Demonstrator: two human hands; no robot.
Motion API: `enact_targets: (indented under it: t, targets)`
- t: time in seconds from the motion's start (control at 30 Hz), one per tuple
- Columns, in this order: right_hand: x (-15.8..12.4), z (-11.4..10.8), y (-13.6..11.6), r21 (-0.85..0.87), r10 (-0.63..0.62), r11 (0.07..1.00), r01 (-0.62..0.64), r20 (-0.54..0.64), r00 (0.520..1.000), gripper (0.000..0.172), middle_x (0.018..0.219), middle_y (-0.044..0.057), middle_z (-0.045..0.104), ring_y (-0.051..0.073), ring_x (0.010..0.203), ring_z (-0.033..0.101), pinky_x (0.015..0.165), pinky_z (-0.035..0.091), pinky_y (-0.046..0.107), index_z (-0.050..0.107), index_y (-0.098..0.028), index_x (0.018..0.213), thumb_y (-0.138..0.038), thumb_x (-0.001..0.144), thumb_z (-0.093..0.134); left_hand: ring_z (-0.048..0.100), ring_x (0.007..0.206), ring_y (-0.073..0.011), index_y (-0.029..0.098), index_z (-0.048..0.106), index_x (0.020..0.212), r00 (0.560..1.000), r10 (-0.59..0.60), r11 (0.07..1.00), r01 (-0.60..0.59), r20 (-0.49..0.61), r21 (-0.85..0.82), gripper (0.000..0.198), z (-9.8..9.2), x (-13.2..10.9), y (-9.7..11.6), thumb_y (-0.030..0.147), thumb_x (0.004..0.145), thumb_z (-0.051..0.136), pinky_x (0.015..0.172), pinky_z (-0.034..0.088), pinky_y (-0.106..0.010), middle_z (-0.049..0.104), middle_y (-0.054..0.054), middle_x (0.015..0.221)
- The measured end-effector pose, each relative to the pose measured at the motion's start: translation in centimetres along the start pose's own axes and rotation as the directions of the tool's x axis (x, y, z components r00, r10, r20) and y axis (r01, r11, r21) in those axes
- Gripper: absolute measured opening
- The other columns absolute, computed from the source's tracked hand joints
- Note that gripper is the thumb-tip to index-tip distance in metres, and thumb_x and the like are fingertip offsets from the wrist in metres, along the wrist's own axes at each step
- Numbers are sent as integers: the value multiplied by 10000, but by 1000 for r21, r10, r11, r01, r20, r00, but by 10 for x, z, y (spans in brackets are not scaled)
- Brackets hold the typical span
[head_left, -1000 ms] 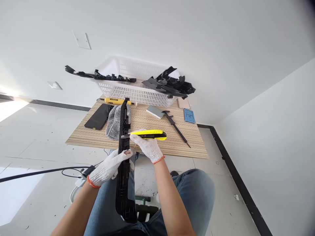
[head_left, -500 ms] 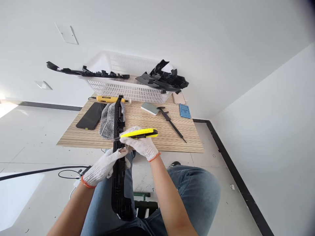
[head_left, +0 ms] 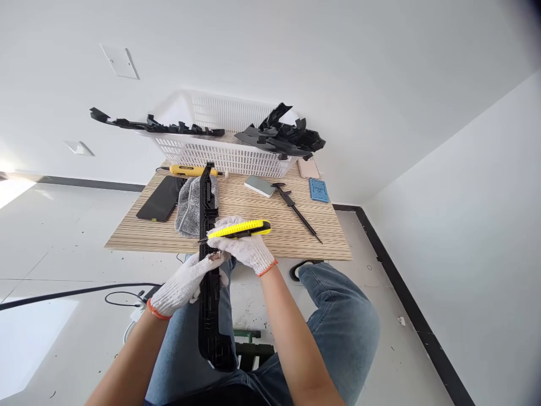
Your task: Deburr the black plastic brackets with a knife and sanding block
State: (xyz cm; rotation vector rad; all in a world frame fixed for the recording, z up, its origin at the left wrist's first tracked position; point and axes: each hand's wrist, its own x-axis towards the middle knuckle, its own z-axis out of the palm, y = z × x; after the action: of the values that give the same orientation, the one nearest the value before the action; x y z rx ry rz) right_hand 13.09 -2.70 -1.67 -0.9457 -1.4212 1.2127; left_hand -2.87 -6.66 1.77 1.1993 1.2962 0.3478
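A long black plastic trim part (head_left: 209,316) stands lengthwise before me, its lower end over my lap and its upper end over the table. My left hand (head_left: 188,283), in a white knit glove, is closed around its middle. In my gloved right hand (head_left: 243,245) is a yellow and black utility knife (head_left: 240,229), held nearly level. Its blade points left and lies across the trim part just above my left thumb; whether the edge touches the plastic I cannot tell.
On the wooden table (head_left: 253,248) lie a grey cloth (head_left: 188,208), a black phone (head_left: 160,200), a yellow pen-shaped tool (head_left: 192,170), a green-grey box (head_left: 259,185), black calipers (head_left: 296,211) and a blue card (head_left: 318,190). Behind, a white basket (head_left: 220,158) bears more black parts (head_left: 283,135).
Both hands, the trim part and the knife keep nearly the same pose. The view has shifted slightly, and my right leg's foot has drawn in a little.
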Motion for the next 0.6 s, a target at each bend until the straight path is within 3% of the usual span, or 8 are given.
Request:
enact_targets:
  t: [0.13, 0.3, 0.47, 0.6]
  targets:
    - [-1, -3, 3, -60, -30, 998, 18, -204, 979, 113, 1042, 16, 724, 201, 1089, 650, 1078, 493, 376, 735, -280, 919, -375, 860, 728, 362, 322, -87, 166, 634, 867, 1000, -21, 1000, 21, -12, 4, 522, 1, -2, 3, 677, 774, 581, 316, 195, -222, 650, -32, 559]
    - [-2, -10, 4, -247, -131, 962, 113, -56, 990, 75, 1064, 19, 711, 215, 1119, 629, 1108, 454, 397, 751, -297, 941, -319, 888, 704, 370, 330, -85, 173, 601, 866, 999, 11, 1000, -12, -35, -7, 530, 4, -2, 2, 690, 747, 600, 312, 231, -221, 704, -57, 630]
    - [-4, -11, 0, -184, -122, 977, 111, -52, 991, 100, 1068, 17, 709, 224, 1091, 645, 1077, 480, 410, 723, -291, 983, -328, 928, 648, 367, 328, -68, 165, 586, 882, 999, -1, 1000, 1, -51, -11, 549, 4, -1, -4, 701, 762, 592, 312, 250, -210, 726, -75, 687]
    - [-5, -8, -5, -148, -111, 982, 116, 45, 993, 54, 1003, 9, 731, 220, 1059, 662, 1062, 487, 409, 724, -283, 893, -306, 906, 676, 411, 344, -89, 152, 613, 1002, 999, 22, 1000, -23, -24, -14, 586, 3, -2, -5, 688, 768, 602, 307, 262, -207, 735, -76, 692]
